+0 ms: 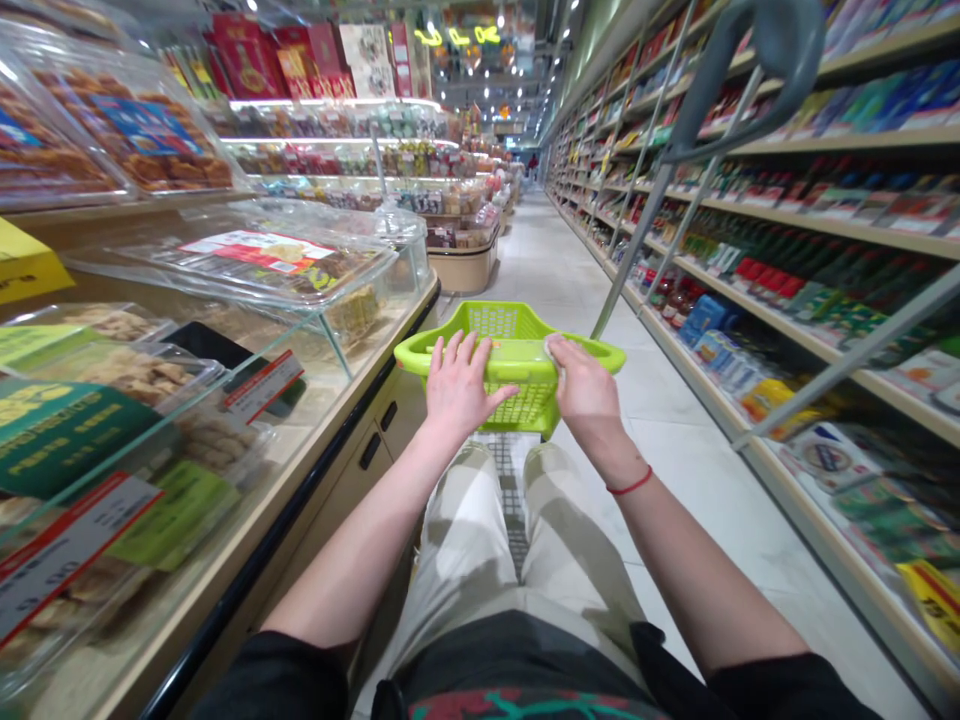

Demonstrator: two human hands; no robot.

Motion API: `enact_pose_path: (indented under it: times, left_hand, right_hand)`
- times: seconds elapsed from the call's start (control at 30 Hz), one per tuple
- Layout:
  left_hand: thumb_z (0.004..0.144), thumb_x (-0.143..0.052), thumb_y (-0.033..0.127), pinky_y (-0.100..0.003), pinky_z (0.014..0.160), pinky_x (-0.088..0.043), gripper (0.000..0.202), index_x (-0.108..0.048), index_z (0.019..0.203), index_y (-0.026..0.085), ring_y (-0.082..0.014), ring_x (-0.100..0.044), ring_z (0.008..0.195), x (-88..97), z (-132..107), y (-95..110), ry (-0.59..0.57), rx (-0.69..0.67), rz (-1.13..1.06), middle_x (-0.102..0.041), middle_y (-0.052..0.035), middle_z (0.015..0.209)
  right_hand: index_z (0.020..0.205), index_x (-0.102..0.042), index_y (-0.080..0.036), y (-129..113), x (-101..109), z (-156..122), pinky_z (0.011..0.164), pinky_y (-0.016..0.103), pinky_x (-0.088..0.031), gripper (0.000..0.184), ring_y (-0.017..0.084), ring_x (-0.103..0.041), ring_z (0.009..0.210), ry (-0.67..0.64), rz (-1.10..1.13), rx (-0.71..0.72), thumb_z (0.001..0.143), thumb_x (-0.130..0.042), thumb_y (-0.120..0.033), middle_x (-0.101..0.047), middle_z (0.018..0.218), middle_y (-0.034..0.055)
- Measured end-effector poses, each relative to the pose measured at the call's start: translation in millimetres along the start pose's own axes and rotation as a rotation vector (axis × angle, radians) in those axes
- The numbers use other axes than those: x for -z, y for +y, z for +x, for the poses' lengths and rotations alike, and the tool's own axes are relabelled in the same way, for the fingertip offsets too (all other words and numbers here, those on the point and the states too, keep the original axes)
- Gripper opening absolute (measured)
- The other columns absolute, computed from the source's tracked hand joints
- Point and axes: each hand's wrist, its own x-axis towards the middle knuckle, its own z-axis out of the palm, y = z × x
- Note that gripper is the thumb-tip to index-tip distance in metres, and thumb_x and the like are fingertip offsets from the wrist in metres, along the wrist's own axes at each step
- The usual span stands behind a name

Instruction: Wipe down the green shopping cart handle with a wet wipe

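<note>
A lime-green plastic shopping basket [517, 330] stands in front of my knees in a shop aisle. My left hand [459, 385] lies flat on its near rim and side, fingers stretched out and apart. My right hand [583, 385] rests on the rim's right part, fingers curled over something small and white that I cannot make out. A red string circles my right wrist [630, 485]. I seem to sit low, with my light trousers [517, 540] between my arms.
A glass-fronted counter [247, 400] with boxed pastries and price tags runs along the left. Long shelves [787, 250] of packaged goods line the right. A grey metal frame [697, 130] slants overhead at the right. The tiled aisle [540, 250] stretches ahead.
</note>
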Motion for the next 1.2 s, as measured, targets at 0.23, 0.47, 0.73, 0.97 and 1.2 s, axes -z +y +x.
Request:
enact_pose_path:
  times: [0.23, 0.47, 0.73, 0.97, 1.2]
  left_hand:
    - [0.083, -0.065, 0.054, -0.051, 0.121, -0.020, 0.079, -0.041, 0.146, 0.013, -0.0325, -0.033, 0.146, -5.0, 16.7, 6.8, -0.101, -0.082, -0.033, -0.043, -0.0174, 0.153]
    - [0.080, -0.067, 0.060, -0.046, 0.121, -0.025, 0.080, -0.048, 0.140, 0.011, -0.0325, -0.041, 0.141, -8.4, 19.2, 7.2, -0.102, -0.085, -0.056, -0.050, -0.0181, 0.148]
    - [0.082, -0.068, 0.053, -0.046, 0.117, -0.031, 0.073, -0.047, 0.141, 0.015, -0.0328, -0.043, 0.139, -12.5, 19.2, 7.9, -0.101, -0.056, -0.064, -0.051, -0.0171, 0.146]
    - [0.082, -0.067, 0.054, -0.047, 0.116, -0.034, 0.072, -0.049, 0.140, 0.014, -0.0337, -0.045, 0.138, -20.1, 24.2, 0.8, -0.095, -0.064, -0.086, -0.052, -0.0175, 0.145]
    - [0.081, -0.068, 0.057, -0.048, 0.112, -0.040, 0.073, -0.052, 0.138, 0.014, -0.0343, -0.050, 0.134, -32.1, 33.7, -2.5, -0.030, -0.077, -0.113, -0.056, -0.0190, 0.142]
  right_hand:
    - [0.139, -0.055, -0.010, -2.5, -8.2, -5.8, 0.120, 0.038, -0.033, 0.057, 0.019, -0.045, 0.139, 0.013, 0.037, 0.167, 0.087, -0.036, -0.002, -0.055, 0.144, 0.0125]
    - [0.137, -0.058, -0.015, 32.1, 3.1, -24.4, 0.113, 0.045, -0.041, 0.048, 0.024, -0.051, 0.134, 0.203, -0.114, -0.072, 0.094, -0.036, -0.012, -0.060, 0.139, 0.0142]
    - [0.143, -0.052, -0.024, -8.7, -23.0, -16.1, 0.119, 0.049, -0.035, 0.051, 0.021, -0.042, 0.141, 0.163, 0.086, 0.158, 0.098, -0.031, -0.013, -0.058, 0.142, 0.0080]
    - [0.136, -0.058, -0.026, 53.6, 1.5, -28.6, 0.113, 0.046, -0.044, 0.045, 0.022, -0.056, 0.129, 0.306, -0.047, 0.010, 0.099, -0.036, -0.015, -0.063, 0.133, 0.0095]
    - [0.140, -0.054, -0.025, 25.4, -18.9, -13.4, 0.111, 0.051, -0.046, 0.050, 0.023, -0.055, 0.130, 0.326, 0.139, 0.110, 0.096, -0.039, -0.006, -0.064, 0.134, 0.0085]
